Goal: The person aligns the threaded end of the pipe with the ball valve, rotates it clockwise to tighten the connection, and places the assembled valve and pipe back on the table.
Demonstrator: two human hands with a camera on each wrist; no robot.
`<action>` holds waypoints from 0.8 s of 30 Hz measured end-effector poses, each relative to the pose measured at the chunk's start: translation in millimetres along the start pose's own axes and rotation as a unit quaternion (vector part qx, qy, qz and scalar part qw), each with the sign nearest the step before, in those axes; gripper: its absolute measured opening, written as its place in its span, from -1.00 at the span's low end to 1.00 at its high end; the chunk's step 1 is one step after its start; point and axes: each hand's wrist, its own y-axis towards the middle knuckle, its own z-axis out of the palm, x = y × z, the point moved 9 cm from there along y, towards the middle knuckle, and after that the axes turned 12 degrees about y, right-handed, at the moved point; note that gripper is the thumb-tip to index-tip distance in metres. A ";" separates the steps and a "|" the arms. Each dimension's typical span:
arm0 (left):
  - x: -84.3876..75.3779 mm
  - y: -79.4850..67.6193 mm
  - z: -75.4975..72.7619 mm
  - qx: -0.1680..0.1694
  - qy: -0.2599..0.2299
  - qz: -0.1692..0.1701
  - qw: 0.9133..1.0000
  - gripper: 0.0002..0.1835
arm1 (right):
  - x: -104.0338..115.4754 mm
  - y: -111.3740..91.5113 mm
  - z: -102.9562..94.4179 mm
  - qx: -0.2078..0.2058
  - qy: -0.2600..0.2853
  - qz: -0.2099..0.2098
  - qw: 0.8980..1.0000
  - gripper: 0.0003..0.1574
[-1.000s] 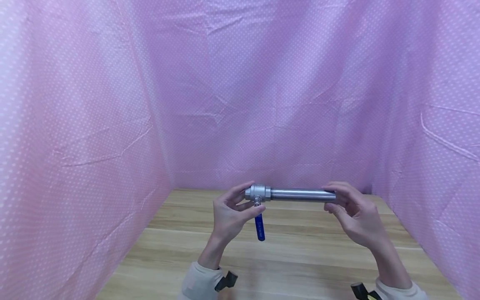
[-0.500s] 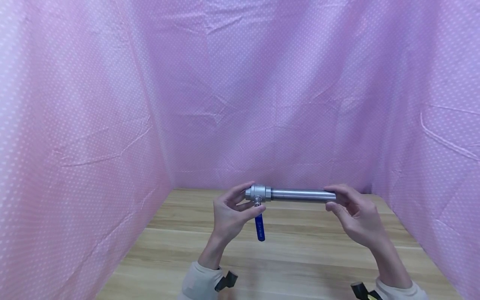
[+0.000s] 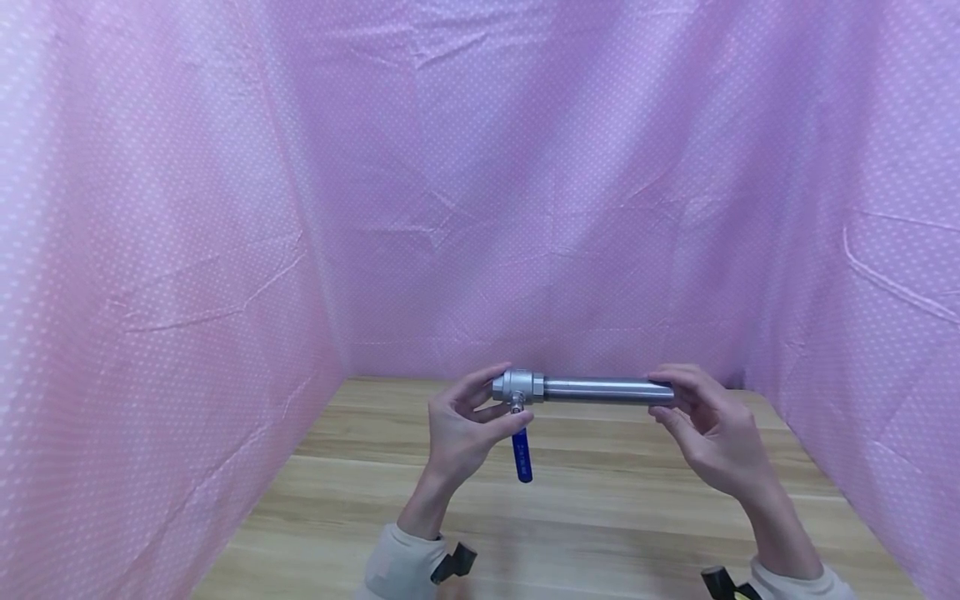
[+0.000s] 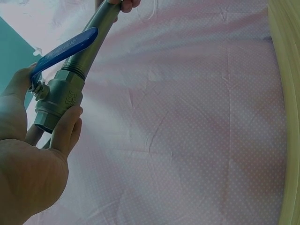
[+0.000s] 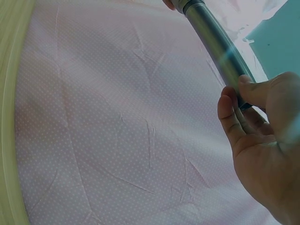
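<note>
A silver ball valve with a blue lever handle is held above the table by my left hand. Its fingers lie round the body's far side, and the thumb is at the base of the lever. From the valve's right end extends a straight steel pipe, roughly level; some thread shows at the joint in the left wrist view, where the valve body is close. My right hand pinches the pipe's free end between thumb and fingers, as the right wrist view shows on the pipe.
Beneath the hands lies a wood-grain table. Pink dotted cloth hangs at the back and on both sides. Each sleeve cuff carries a dark wrist mount, such as the left mount.
The right thumb and fingers shift slightly at the pipe's end, easing off and closing again. The valve and pipe have moved a touch to the right with the left hand.
</note>
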 end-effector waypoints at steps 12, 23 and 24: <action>0.9 0.2 1.8 0.008 -0.009 -0.007 1.000 -0.30 | 0.5 -1.2 -1.7 0.001 -0.022 -0.020 1.000 -0.40; 1.0 -0.6 1.3 0.004 -0.004 -0.009 1.000 -0.30 | 0.0 -3.8 -6.1 -0.025 -0.156 0.019 0.987 -0.33; 0.9 -0.6 1.2 0.003 -0.003 -0.008 1.000 -0.30 | 0.2 -3.1 -5.5 -0.022 -0.141 0.019 0.990 -0.32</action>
